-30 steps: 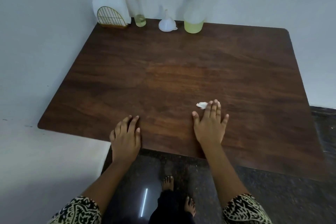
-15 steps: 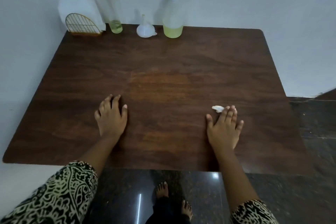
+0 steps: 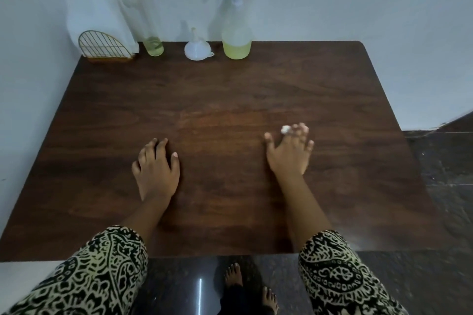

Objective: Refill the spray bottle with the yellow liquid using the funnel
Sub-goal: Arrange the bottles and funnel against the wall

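The bench (image 3: 230, 97) carries every item along its far edge. The napkin holder (image 3: 102, 43) occupies the far left corner. Just beside it stands the pink-capped bottle (image 3: 139, 15), holding a little yellow liquid. The spray bottle (image 3: 235, 30) stands near the middle of the far edge, trigger head fitted, liquid level low.

In the last second both hands have moved in from the near edge and spread apart. The left hand (image 3: 156, 169) rests on the bench, fingers relaxed, empty. The right hand (image 3: 288, 153) is open, its fingers blurred.

The funnel (image 3: 197, 48) sits upside down between the bottles. A white scrap (image 3: 285, 129) lies at the right fingertips.

Judgement: refilling has not started, and a reach is probably beginning.
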`<action>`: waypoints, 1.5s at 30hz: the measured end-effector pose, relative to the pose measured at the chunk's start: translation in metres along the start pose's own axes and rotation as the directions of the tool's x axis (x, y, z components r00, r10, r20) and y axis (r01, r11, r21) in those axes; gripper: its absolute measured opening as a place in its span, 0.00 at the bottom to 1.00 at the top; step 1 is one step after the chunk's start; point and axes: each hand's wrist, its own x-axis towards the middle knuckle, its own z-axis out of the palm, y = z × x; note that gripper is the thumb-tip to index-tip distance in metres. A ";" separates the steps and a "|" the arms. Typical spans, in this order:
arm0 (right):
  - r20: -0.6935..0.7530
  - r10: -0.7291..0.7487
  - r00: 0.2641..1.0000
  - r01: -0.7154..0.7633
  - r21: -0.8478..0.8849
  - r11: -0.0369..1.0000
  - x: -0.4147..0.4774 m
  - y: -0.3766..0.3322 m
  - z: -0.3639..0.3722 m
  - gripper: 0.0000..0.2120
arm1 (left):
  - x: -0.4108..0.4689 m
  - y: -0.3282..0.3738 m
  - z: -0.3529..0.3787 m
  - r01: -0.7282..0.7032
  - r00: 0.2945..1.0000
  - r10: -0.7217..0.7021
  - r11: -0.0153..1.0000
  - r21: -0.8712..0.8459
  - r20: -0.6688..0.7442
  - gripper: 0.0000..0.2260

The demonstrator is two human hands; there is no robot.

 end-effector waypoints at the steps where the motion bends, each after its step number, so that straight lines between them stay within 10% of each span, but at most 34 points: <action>1: 0.023 -0.107 0.994 0.107 0.019 0.994 -0.003 -0.019 0.005 0.40 | 0.000 0.000 0.000 0.000 1.000 0.000 1.000 0.001 0.000 0.20; 6: 0.177 -0.538 0.824 0.558 -0.097 0.824 -0.006 -0.064 0.019 0.37 | 0.001 -0.001 0.000 -0.010 1.000 0.010 1.000 0.004 -0.002 0.19; 13: -0.001 -0.056 0.998 0.056 -0.084 0.995 0.034 -0.019 0.001 0.38 | 0.001 -0.001 0.002 -0.004 1.000 0.004 1.000 0.007 -0.015 0.19; 15: 0.024 -0.119 0.993 0.120 -0.056 0.991 0.031 -0.047 0.005 0.38 | 0.001 -0.001 0.002 -0.002 1.000 0.002 1.000 0.004 -0.015 0.19; 20: 0.212 -0.584 0.783 0.601 -0.018 0.799 -0.027 -0.136 0.036 0.36 | 0.003 -0.002 0.001 0.007 1.000 -0.009 0.999 -0.039 -0.028 0.18; 27: 0.224 -0.753 0.618 0.783 -0.087 0.616 -0.084 -0.074 0.039 0.36 | 0.002 -0.005 -0.001 0.024 0.998 -0.031 0.990 -0.140 -0.053 0.21; 33: 0.007 -0.330 0.944 0.324 -0.209 0.923 -0.050 0.066 -0.004 0.39 | -0.003 -0.004 -0.004 -0.018 1.000 0.016 0.996 -0.085 -0.021 0.20; 37: -0.003 0.015 1.000 -0.015 -0.141 0.990 -0.045 0.092 -0.022 0.38 | -0.017 -0.001 -0.006 -0.063 0.998 0.063 0.997 -0.047 -0.007 0.20; 45: 0.187 -0.540 0.821 0.560 -0.076 0.825 -0.153 -0.008 0.023 0.36 | -0.063 -0.008 -0.005 -0.058 0.998 0.058 0.998 -0.026 -0.013 0.20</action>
